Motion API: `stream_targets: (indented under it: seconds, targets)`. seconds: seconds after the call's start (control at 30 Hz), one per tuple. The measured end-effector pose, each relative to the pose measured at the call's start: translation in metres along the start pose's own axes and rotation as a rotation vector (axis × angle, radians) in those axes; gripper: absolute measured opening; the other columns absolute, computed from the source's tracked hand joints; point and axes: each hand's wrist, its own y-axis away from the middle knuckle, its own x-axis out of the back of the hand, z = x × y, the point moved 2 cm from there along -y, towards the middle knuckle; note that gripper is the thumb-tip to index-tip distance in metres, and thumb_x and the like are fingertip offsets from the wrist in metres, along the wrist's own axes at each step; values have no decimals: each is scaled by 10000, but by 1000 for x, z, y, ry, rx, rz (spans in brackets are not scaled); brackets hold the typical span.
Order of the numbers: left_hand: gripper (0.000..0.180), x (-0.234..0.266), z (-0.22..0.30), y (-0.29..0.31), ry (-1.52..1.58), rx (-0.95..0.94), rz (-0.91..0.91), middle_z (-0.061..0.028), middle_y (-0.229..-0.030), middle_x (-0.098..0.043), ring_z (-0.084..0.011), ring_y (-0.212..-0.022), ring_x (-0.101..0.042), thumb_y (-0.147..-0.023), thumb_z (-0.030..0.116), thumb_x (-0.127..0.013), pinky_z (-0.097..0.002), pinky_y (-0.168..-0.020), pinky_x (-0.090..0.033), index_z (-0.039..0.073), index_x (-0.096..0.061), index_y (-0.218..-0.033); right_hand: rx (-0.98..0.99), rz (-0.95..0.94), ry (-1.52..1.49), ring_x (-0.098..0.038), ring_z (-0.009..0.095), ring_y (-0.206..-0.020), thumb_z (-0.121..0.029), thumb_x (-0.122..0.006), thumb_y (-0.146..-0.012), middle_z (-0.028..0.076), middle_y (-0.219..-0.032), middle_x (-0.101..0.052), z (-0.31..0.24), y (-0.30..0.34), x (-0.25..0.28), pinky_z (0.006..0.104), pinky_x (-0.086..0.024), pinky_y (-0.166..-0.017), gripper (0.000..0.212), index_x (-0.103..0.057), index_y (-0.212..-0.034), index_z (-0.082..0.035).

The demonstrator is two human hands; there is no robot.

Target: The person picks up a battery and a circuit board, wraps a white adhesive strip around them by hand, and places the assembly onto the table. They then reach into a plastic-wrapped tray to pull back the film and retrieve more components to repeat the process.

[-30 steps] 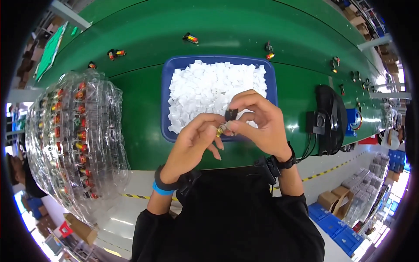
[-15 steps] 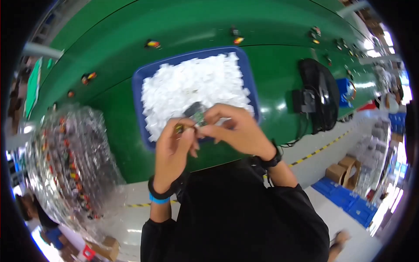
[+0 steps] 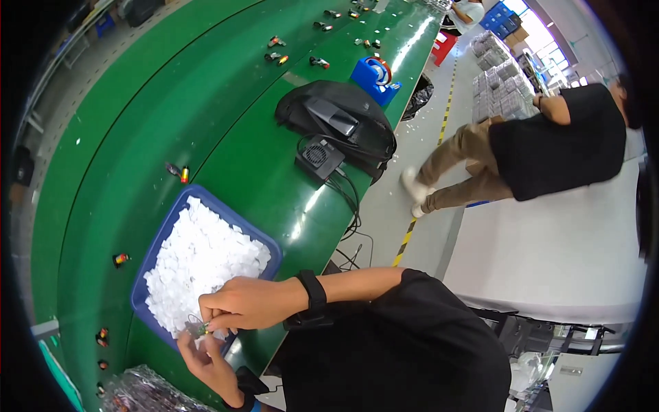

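Over the near corner of a blue tray (image 3: 268,242) heaped with small white pieces (image 3: 199,257), both my hands come together on a small green circuit board (image 3: 200,330). A thin dark wire loops up from it. My right hand (image 3: 250,303) pinches the board from above between thumb and fingertips. From below, my left hand (image 3: 209,366) grips its other side with thumb and fingers. The fingertips partly cover the board, so its full shape is hidden.
Small red-and-yellow parts (image 3: 121,259) lie along the green bench (image 3: 264,182). Clear plastic packing (image 3: 147,391) sits at the near left. Beyond the tray are a black fan box (image 3: 319,156), a black bag (image 3: 374,130) and a blue tape dispenser (image 3: 374,81). A person (image 3: 549,147) walks at the right.
The view has swung to the right, so the tray and my hands now sit lower left. A walking person has come into view. Both hands still hold the circuit board.
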Motion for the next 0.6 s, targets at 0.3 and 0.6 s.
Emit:
stream_targets:
  seconds: [0.3, 0.6]
  targets:
    - [271, -1, -5, 2, 50, 42, -26, -92, -920, -596, -117, -685, -569, -1024, 117, -575, -238, -542, -468, -20, -500, -1246, 339, 112, 497, -652, 250, -762, -186, -645, -922, 88, -840, -655, -3, 2, -4, 376, -495, -576, 177, -579, -947, -24]
    - [220, 0, 11, 4, 475, 417, -201, -74, -828, -591, -97, -570, -540, -1015, 95, -564, -244, -392, -415, 2, -490, -1200, 380, 78, 512, -668, 256, -810, -195, -659, -905, 100, -870, -662, -5, 10, -11, 380, -518, -609, 190, -615, -949, -15]
